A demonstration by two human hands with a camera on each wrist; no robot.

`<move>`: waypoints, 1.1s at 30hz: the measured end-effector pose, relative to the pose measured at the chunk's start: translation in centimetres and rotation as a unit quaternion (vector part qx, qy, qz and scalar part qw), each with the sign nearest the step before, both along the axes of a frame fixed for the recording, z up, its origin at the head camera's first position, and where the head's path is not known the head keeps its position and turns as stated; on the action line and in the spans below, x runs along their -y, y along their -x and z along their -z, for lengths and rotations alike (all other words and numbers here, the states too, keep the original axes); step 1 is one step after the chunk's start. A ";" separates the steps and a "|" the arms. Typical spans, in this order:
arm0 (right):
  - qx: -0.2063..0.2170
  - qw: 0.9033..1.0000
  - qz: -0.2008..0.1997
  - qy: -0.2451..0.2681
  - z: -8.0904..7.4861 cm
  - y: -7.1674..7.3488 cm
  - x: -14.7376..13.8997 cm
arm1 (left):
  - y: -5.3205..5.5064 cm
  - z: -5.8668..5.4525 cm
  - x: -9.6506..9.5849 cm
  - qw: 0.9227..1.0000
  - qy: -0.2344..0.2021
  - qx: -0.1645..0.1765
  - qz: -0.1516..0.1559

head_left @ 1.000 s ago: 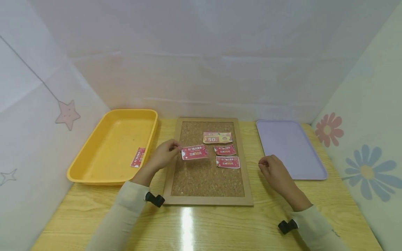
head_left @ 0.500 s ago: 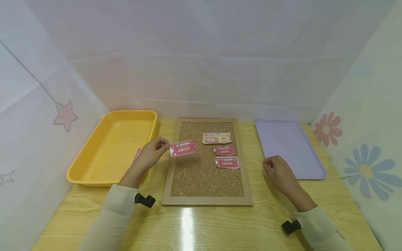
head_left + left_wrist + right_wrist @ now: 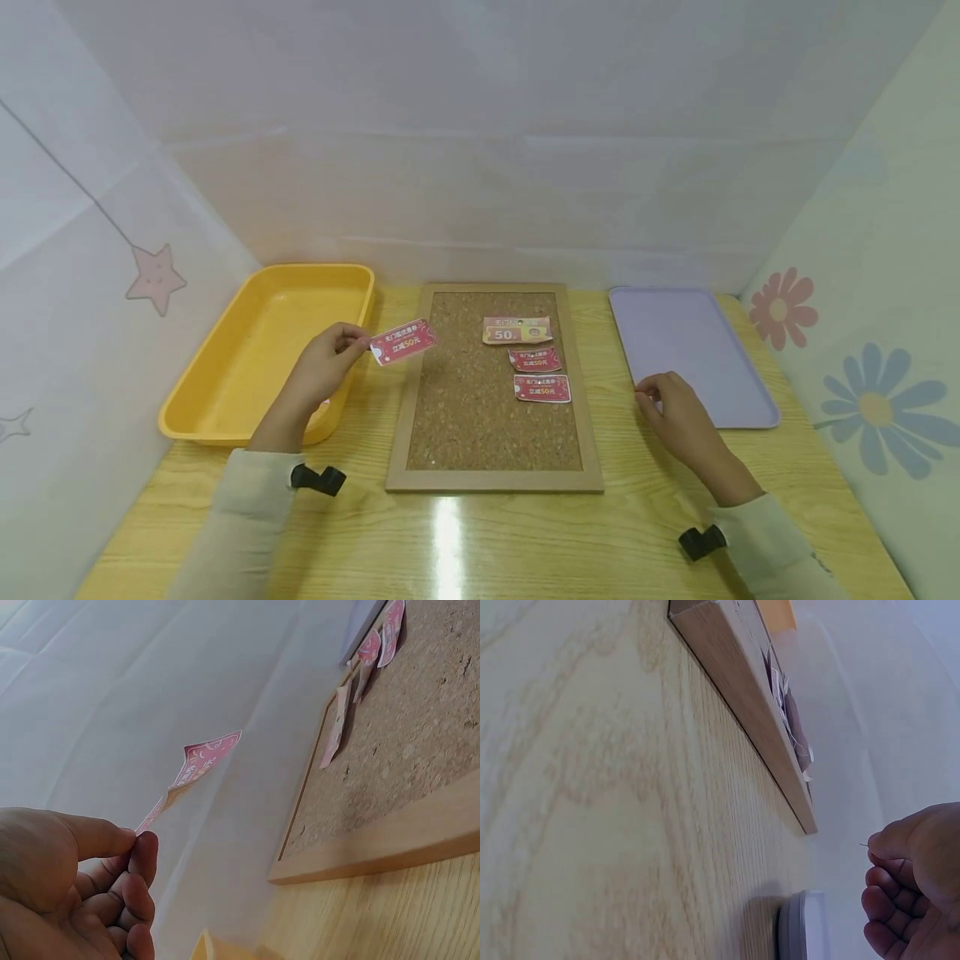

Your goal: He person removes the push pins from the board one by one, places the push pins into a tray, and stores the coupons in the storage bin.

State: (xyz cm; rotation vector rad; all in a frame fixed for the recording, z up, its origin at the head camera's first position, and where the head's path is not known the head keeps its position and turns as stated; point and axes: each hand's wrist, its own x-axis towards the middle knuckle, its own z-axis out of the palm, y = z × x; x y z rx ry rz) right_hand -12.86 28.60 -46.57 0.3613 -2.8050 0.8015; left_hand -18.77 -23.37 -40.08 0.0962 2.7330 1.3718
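Observation:
My left hand (image 3: 321, 367) pinches a red coupon (image 3: 403, 342) by its left end, over the gap between the yellow bin and the corkboard (image 3: 480, 433). In the left wrist view the coupon (image 3: 199, 765) looks bent. My right hand (image 3: 678, 417) is at the near left edge of the purple tray (image 3: 690, 350). Between its thumb and forefinger is a pin, of which only the thin point (image 3: 863, 844) shows. On the board's right side hang a pink-and-yellow coupon (image 3: 517, 335) and two red coupons, one (image 3: 535, 362) above the other (image 3: 542, 390).
The yellow bin (image 3: 262, 317) stands at the left; a sliver of another coupon (image 3: 325, 402) shows in it beside my left wrist. The wooden table (image 3: 510, 542) runs along the front. White sheeting (image 3: 480, 167) rises behind and at both sides.
My left hand has carried the coupon leftward from over the corkboard toward the yellow bin, and now covers most of the coupon inside the bin. My right hand has shifted slightly right.

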 end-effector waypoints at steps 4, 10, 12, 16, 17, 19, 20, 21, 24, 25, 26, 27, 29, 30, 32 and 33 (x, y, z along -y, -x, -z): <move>-0.001 1.000 0.000 0.000 0.1 0.0 -0.2 | -0.3 -0.1 1.3 1.000 -0.005 0.003 -0.014; 0.016 1.000 0.008 -0.003 0.1 0.1 -0.6 | -0.7 0.0 2.9 0.999 0.006 0.007 -0.043; 0.020 1.000 0.011 -0.003 0.1 0.1 -0.8 | -0.8 0.1 3.3 0.999 0.008 0.007 -0.048; 0.018 1.000 0.015 -0.006 0.1 0.1 -1.2 | -1.1 0.3 4.2 0.998 0.006 0.008 -0.061; 0.016 1.000 0.016 -0.007 0.2 0.1 -1.2 | -1.2 0.3 4.4 0.998 0.006 0.009 -0.064; 0.014 1.000 0.018 -0.007 0.3 0.2 -1.4 | -1.4 0.4 4.9 0.997 0.002 0.010 -0.073; 0.014 1.000 0.019 -0.007 0.3 0.2 -1.5 | -1.5 0.4 5.0 0.997 0.001 0.010 -0.078; 0.014 1.000 0.020 -0.007 0.4 0.2 -1.5 | -1.6 0.5 5.2 0.996 0.000 0.011 -0.083; 0.017 1.000 0.021 -0.006 0.5 0.3 -1.7 | -1.9 0.8 5.8 0.995 -0.003 0.008 -0.095; 0.017 1.000 0.021 -0.007 0.6 0.3 -1.8 | -1.9 0.9 5.9 0.995 -0.004 0.006 -0.098; 0.018 1.000 0.021 -0.006 0.6 0.3 -1.8 | -2.0 0.9 6.1 0.995 -0.004 0.005 -0.101; 0.018 1.000 0.021 -0.007 0.6 0.4 -1.9 | -2.0 1.1 6.3 0.995 -0.004 0.003 -0.103; 0.017 1.000 0.023 -0.009 0.6 0.3 -2.0 | -2.0 1.2 6.6 0.995 -0.005 -0.001 -0.104; 0.017 1.000 0.024 -0.009 0.6 0.3 -2.1 | -2.0 1.3 6.7 0.994 -0.007 -0.003 -0.105; 0.017 0.999 0.026 -0.009 0.6 0.3 -2.2 | -2.0 1.4 6.9 0.994 -0.010 -0.002 -0.110; 0.018 0.999 0.028 -0.010 0.6 0.2 -2.3 | -2.0 1.4 7.0 0.994 -0.011 -0.001 -0.112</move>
